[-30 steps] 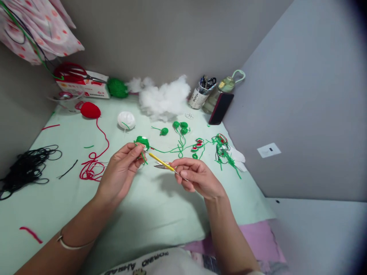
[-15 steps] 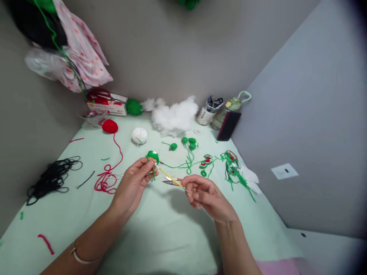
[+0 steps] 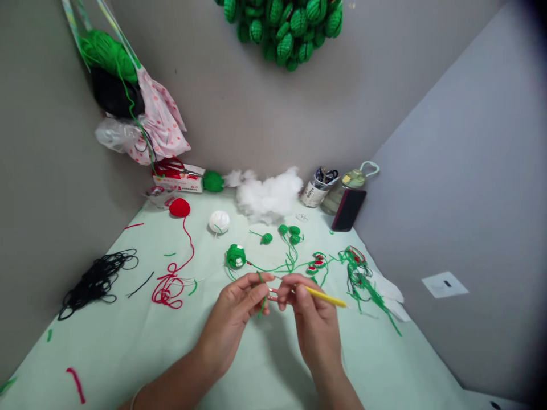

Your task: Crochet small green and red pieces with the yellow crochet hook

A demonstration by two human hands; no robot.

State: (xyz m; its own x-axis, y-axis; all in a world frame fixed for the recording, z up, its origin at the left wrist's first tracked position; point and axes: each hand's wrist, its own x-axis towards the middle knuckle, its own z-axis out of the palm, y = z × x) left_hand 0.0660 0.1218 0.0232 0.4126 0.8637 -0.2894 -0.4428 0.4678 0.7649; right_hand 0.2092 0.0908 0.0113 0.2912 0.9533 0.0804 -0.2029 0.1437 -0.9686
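Observation:
My left hand (image 3: 239, 310) is closed, pinching a strand of green yarn (image 3: 261, 302) over the pale green table cover (image 3: 128, 341). My right hand (image 3: 310, 319) is closed round a yellow crochet hook (image 3: 327, 297) whose shaft points right. The fingertips of both hands meet over small snips (image 3: 273, 293) that lie on the cover. A green crocheted piece with a white centre (image 3: 235, 256) lies just beyond my left hand, its yarn trailing right.
Red yarn (image 3: 171, 285), black yarn (image 3: 96, 280), a white ball (image 3: 219, 221), small green and red pieces (image 3: 316, 263), stuffing (image 3: 269, 196), a tool jar (image 3: 315, 191), a bottle (image 3: 348, 185), a phone (image 3: 348, 209). Bags (image 3: 128, 108) and green crocheted balls (image 3: 282, 28) hang on the wall.
The view has tilted up, showing more wall. The green piece left my left hand and lies on the cover. The hook now points right; both hands came together.

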